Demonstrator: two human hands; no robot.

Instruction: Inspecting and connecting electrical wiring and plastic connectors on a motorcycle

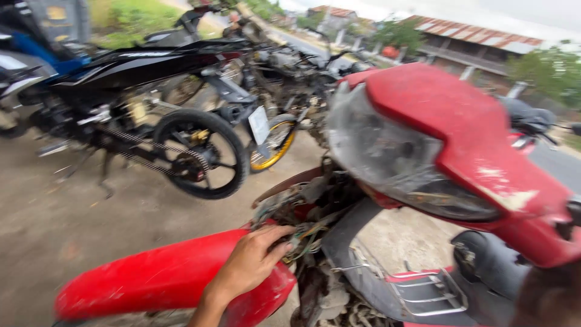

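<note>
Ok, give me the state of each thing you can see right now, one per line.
Left hand: fingers curled into the wire bundle, resting on the fender.
Wire bundle: exposed, tangled, hanging loose below the headlight.
Red front fender: in place, dusty.
Headlight: lens cloudy and dirty, unlit.
Red headlight cowl: paint chipped and scuffed.
Black motorcycle: parked upright, rear wheel on.
Right hand: only a blurred patch at the lower right corner, cannot tell.

An outdoor motorcycle repair yard or scrap lot is shown. A worn red scooter (pixel 448 163) with exposed wiring (pixel 302 233) is seen on bare dirt ground (pixel 54 224), and a black motorbike (pixel 151 103) and further stripped bikes (pixel 290 79) are parked close behind it. Red-roofed buildings (pixel 478 39), a road (pixel 563 163) and trees (pixel 548 72) are seen beyond.
</note>
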